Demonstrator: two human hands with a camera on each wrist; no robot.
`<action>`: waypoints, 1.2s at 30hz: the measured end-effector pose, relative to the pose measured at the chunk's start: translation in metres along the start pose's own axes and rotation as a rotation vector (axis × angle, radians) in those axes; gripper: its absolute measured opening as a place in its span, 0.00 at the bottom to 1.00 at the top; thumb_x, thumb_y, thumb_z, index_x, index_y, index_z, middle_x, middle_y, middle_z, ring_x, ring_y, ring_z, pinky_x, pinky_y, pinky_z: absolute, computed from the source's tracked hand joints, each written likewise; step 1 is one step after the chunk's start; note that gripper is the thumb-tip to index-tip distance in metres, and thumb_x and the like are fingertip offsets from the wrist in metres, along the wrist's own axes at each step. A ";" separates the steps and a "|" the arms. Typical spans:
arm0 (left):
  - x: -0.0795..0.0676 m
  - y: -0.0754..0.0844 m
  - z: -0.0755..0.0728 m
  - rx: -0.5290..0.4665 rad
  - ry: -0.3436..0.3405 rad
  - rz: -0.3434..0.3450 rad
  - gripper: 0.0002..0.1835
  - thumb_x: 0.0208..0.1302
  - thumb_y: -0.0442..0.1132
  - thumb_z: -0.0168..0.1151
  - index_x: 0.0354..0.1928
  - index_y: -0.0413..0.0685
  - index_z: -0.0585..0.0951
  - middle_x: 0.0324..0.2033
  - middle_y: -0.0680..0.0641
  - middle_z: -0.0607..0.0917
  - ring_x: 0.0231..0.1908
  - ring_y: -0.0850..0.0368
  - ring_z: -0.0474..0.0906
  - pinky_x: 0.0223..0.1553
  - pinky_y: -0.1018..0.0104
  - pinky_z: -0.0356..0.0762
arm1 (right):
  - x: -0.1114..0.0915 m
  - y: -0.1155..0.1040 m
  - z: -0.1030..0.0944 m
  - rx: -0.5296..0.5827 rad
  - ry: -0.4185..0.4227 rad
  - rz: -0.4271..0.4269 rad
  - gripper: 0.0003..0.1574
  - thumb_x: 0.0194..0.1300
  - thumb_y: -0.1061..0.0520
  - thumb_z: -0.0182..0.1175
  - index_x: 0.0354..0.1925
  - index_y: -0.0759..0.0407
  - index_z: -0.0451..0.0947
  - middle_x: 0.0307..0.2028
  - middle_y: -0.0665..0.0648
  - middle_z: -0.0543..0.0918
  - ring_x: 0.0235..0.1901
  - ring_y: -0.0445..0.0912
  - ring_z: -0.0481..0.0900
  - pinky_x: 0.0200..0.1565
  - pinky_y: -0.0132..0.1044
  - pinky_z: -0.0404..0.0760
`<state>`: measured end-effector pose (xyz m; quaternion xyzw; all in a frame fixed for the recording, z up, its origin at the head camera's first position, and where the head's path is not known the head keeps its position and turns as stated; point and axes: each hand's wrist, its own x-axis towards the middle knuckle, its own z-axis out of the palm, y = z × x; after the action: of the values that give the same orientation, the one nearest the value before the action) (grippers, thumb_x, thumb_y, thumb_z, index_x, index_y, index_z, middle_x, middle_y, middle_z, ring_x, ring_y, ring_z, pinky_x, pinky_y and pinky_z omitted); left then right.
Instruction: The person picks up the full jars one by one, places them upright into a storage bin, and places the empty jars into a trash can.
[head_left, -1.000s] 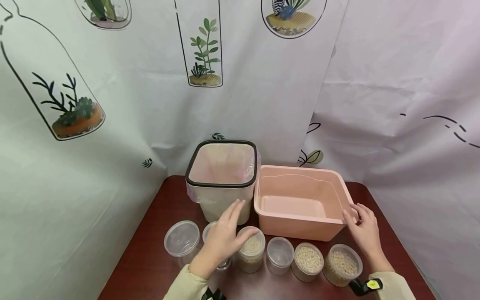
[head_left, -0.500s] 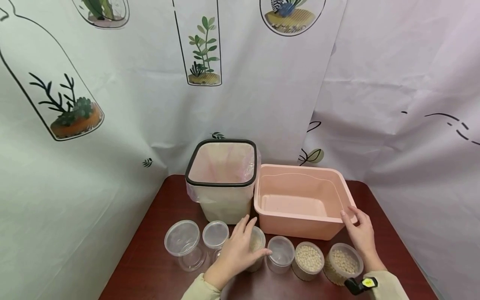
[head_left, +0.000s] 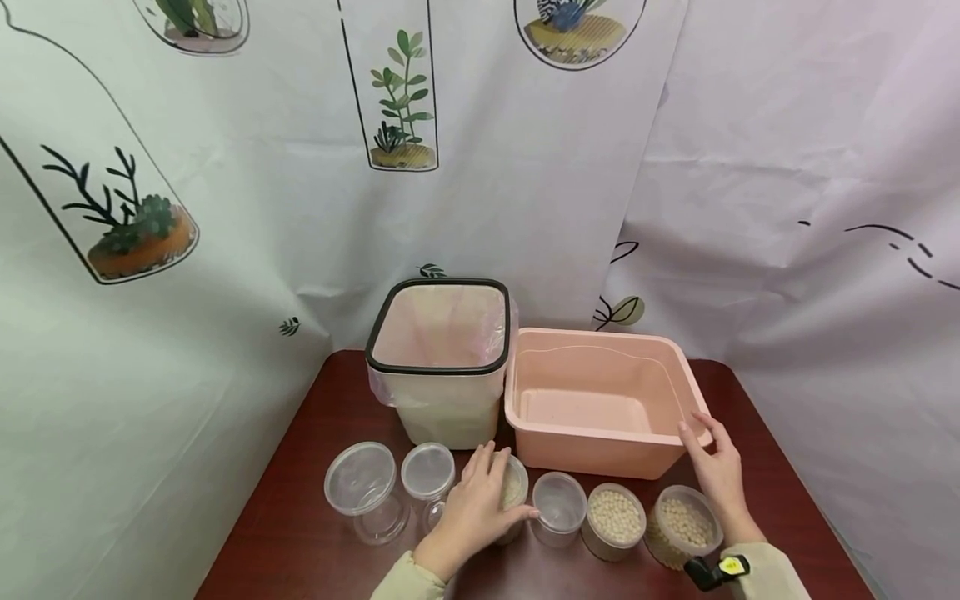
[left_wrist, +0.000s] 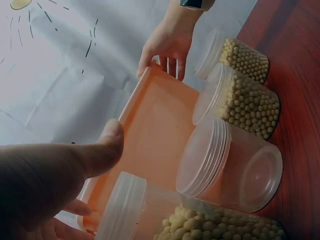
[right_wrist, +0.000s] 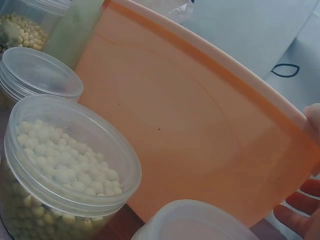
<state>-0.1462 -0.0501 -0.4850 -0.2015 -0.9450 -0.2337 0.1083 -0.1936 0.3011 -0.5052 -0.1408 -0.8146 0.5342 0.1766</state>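
Note:
My left hand (head_left: 480, 508) is over a lidded clear jar of pale, bean-like balls. In the left wrist view, thumb and fingers stand apart on either side of this jar's lid (left_wrist: 125, 200); contact is unclear. My right hand (head_left: 718, 475) holds the rim at the front right corner of a pink plastic tub (head_left: 577, 454), one digit over the rim and other fingers outside. To the left hand's right stand a jar with no visible filling (head_left: 559, 504) and two jars of pale balls, the nearer (head_left: 617, 517) and the farther (head_left: 684, 527).
Left of the left hand stand two clear lidded jars, a larger one (head_left: 362, 479) and a smaller one (head_left: 428, 473). A lined bin (head_left: 450, 417) with a black rim stands behind the row, beside the tub. Patterned white cloth (head_left: 510, 208) hangs behind the dark red table (head_left: 285, 517).
My left hand has come down and to the right onto the third jar from the left, uncovering the smaller jar. My right hand stays at the tub's corner.

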 end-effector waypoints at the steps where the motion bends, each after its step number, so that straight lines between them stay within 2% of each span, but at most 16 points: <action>1: 0.000 0.000 0.000 0.004 -0.005 -0.006 0.48 0.41 0.65 0.68 0.59 0.40 0.70 0.58 0.32 0.69 0.59 0.36 0.64 0.46 0.42 0.73 | 0.000 0.002 0.000 -0.001 0.001 0.003 0.37 0.64 0.42 0.56 0.64 0.59 0.63 0.65 0.65 0.61 0.66 0.59 0.54 0.61 0.59 0.54; 5: -0.001 -0.001 0.002 0.007 -0.020 -0.015 0.46 0.38 0.61 0.73 0.57 0.42 0.71 0.58 0.33 0.68 0.59 0.38 0.64 0.34 0.45 0.77 | 0.000 0.012 0.001 0.006 0.008 0.007 0.39 0.63 0.37 0.55 0.65 0.51 0.62 0.66 0.62 0.60 0.67 0.56 0.52 0.61 0.59 0.55; 8: -0.001 -0.003 0.004 0.003 -0.011 -0.006 0.46 0.36 0.60 0.74 0.57 0.42 0.71 0.58 0.35 0.69 0.58 0.40 0.64 0.27 0.48 0.78 | -0.001 0.014 0.002 0.019 0.007 -0.002 0.38 0.63 0.37 0.54 0.66 0.50 0.61 0.67 0.62 0.59 0.67 0.57 0.51 0.61 0.60 0.54; 14: 0.001 -0.007 0.009 -0.019 -0.026 -0.033 0.47 0.35 0.59 0.76 0.59 0.46 0.70 0.57 0.39 0.69 0.56 0.42 0.66 0.27 0.49 0.77 | -0.004 0.007 0.000 0.025 0.004 0.031 0.36 0.65 0.40 0.54 0.66 0.52 0.61 0.67 0.63 0.59 0.67 0.58 0.51 0.61 0.60 0.53; 18: 0.003 -0.009 0.012 -0.027 -0.030 -0.050 0.45 0.35 0.56 0.76 0.59 0.49 0.71 0.55 0.42 0.70 0.51 0.44 0.69 0.24 0.52 0.75 | -0.004 0.002 -0.001 0.023 -0.012 0.058 0.38 0.65 0.41 0.54 0.66 0.56 0.59 0.67 0.63 0.58 0.67 0.58 0.51 0.61 0.60 0.54; 22: 0.005 -0.009 0.013 -0.014 0.005 -0.053 0.42 0.34 0.53 0.75 0.57 0.50 0.74 0.51 0.45 0.72 0.46 0.47 0.70 0.21 0.56 0.72 | -0.003 0.004 0.001 0.035 -0.005 0.049 0.38 0.65 0.40 0.55 0.66 0.56 0.60 0.67 0.62 0.59 0.67 0.57 0.51 0.61 0.59 0.53; 27: 0.005 -0.008 0.013 0.005 0.045 -0.048 0.41 0.32 0.53 0.74 0.55 0.49 0.75 0.50 0.46 0.73 0.45 0.48 0.71 0.21 0.57 0.72 | -0.003 0.010 0.007 0.049 0.030 0.032 0.36 0.63 0.37 0.55 0.65 0.46 0.64 0.66 0.57 0.61 0.67 0.53 0.52 0.61 0.58 0.55; 31: 0.004 -0.003 0.010 0.023 0.092 -0.040 0.41 0.31 0.54 0.74 0.55 0.51 0.76 0.49 0.48 0.74 0.45 0.50 0.71 0.20 0.59 0.71 | -0.004 0.008 0.008 0.066 0.031 0.041 0.36 0.63 0.37 0.55 0.65 0.47 0.64 0.67 0.57 0.60 0.67 0.53 0.53 0.59 0.58 0.60; 34: 0.005 0.003 0.002 0.035 0.154 -0.015 0.41 0.30 0.55 0.73 0.54 0.52 0.77 0.49 0.48 0.74 0.44 0.51 0.72 0.19 0.59 0.71 | -0.005 0.003 0.008 0.077 0.040 0.049 0.35 0.63 0.40 0.56 0.65 0.50 0.64 0.66 0.58 0.61 0.63 0.55 0.58 0.52 0.42 0.73; 36: 0.007 0.009 -0.006 0.039 0.204 0.012 0.40 0.29 0.55 0.72 0.53 0.52 0.77 0.48 0.47 0.75 0.43 0.51 0.73 0.18 0.59 0.71 | -0.006 0.002 0.007 0.083 0.045 0.054 0.35 0.64 0.41 0.56 0.64 0.50 0.64 0.66 0.58 0.61 0.61 0.55 0.61 0.41 0.29 0.76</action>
<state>-0.1481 -0.0439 -0.4739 -0.1800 -0.9323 -0.2340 0.2091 -0.1914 0.2934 -0.5109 -0.1672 -0.7835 0.5689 0.1858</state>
